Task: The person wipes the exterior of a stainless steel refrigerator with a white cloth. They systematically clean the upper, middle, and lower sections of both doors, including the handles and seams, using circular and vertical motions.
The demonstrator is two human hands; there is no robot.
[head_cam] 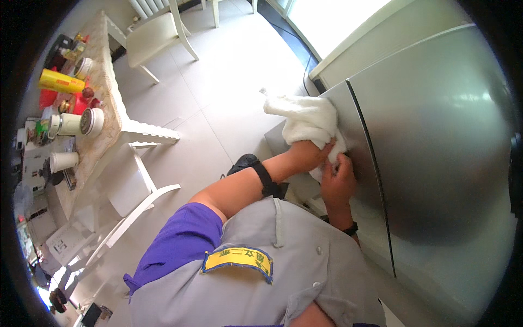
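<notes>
A bunched white towel [312, 118] is against the brushed-metal front of a large appliance, probably a refrigerator [429, 155]. My left hand [312, 154] is bent at the wrist and grips the towel, its fingers partly hidden in the folds. Just below it, my right hand [339, 182] has curled fingers around the towel's lower end, close to the metal panel. A dark vertical gap [369, 151] divides the panels to the right of both hands. Black bands circle both of my forearms or wrists.
A clothed table [108, 135] at left holds a yellow cylinder [61, 81], a white cup [64, 162] and several jars. White chairs [153, 39] stand around it. A dark cable [305, 73] runs along the floor near the bright glazed door. My shoe [245, 162] rests on pale tiles.
</notes>
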